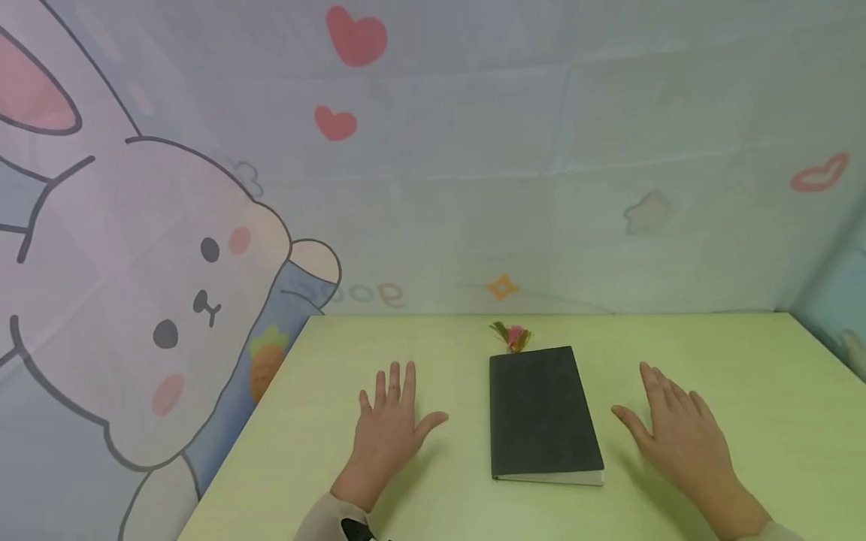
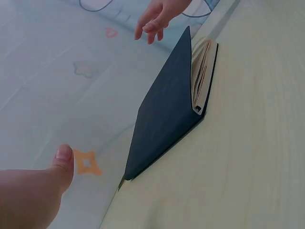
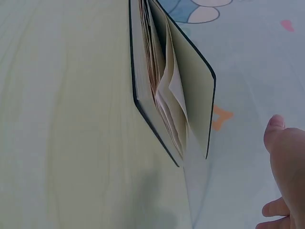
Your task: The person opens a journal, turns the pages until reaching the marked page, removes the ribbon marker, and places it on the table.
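Observation:
A dark, nearly black notebook point(image 1: 543, 412) lies on the table, its spine to the left. In the right wrist view its cover stands slightly raised from the loose cream pages point(image 3: 164, 95). A tassel point(image 1: 514, 336) of pink, green and yellow threads pokes out past its far edge. Left of the notebook, my left hand point(image 1: 387, 432) hovers with fingers spread and straight, touching nothing. On the other side my right hand point(image 1: 683, 436) is held above the table, fingers extended, thumb toward the notebook, also apart from it.
The pale yellow-green table point(image 1: 676, 338) reaches back to a cloth backdrop point(image 1: 473, 188). Printed on that cloth are a large rabbit point(image 1: 183, 300), hearts and stars. Another cloth surface point(image 1: 839, 293) borders the table at the right.

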{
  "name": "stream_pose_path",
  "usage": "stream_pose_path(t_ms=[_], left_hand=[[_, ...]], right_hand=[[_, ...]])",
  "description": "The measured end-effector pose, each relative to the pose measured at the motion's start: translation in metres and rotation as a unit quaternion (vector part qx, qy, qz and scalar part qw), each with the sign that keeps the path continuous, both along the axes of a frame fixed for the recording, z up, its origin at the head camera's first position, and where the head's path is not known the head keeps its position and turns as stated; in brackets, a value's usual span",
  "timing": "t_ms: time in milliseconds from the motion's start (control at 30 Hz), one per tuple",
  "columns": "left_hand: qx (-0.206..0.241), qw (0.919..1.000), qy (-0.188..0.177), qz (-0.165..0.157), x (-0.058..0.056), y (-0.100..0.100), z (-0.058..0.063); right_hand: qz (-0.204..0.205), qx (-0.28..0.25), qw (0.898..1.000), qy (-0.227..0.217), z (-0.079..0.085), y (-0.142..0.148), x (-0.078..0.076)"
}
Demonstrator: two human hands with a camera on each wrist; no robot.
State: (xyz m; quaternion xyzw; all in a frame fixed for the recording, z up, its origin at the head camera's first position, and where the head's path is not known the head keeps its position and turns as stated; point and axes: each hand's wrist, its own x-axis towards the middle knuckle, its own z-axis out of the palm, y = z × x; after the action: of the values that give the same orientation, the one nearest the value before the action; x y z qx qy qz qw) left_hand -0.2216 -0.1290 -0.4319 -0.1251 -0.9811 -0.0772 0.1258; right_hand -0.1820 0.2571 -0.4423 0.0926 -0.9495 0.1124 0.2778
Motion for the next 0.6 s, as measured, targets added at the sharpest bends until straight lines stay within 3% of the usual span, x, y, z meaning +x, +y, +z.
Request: stream_pose_path(t_ms=[233,467,600], left_hand=[[0.037,0.9992,0.012,-0.001,0.003,0.004,0.003],[0.039,0.9918,0.118,-0.032,0.004,0.013,0.002],[0.028,0.9855,0.161,-0.046,0.004,0.018,-0.003]], right_hand=[[-0.015,-0.039,0.998,-0.037,0.006,-0.005,0.004],[-0.030,-0.058,0.998,-0.025,0.008,-0.010,0.008],[-0.031,-0.069,0.997,-0.034,0.008,-0.015,0.010]])
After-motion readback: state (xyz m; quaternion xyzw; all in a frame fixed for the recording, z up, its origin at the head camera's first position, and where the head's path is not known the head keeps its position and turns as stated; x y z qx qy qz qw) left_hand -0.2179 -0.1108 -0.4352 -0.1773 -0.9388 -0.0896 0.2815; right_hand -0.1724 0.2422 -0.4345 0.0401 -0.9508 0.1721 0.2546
